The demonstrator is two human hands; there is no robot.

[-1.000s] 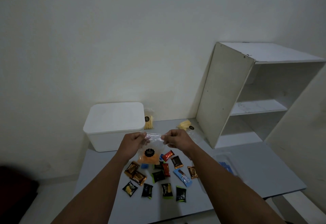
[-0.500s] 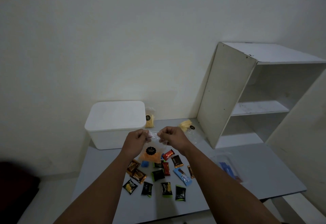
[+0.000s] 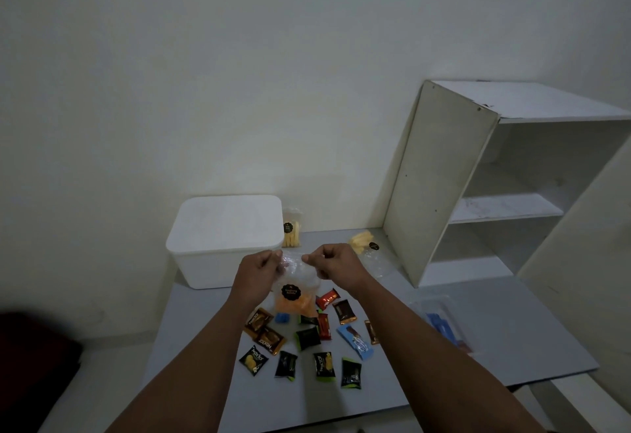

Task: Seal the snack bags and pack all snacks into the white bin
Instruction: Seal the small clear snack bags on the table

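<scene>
Clear plastic is crinkling between your fingers as you are holding a snack bag (image 3: 296, 292) of orange pieces above the grey table (image 3: 512, 323). Your left hand (image 3: 260, 267) and right hand (image 3: 336, 262) are each pinching the bag's top edge, close together. Small wrapped snacks (image 3: 307, 338) are lying scattered on the table beneath it. Behind your hands, the white bin (image 3: 223, 238) is sitting with its lid on, a bag of yellow sticks (image 3: 292, 232) standing just beside it.
</scene>
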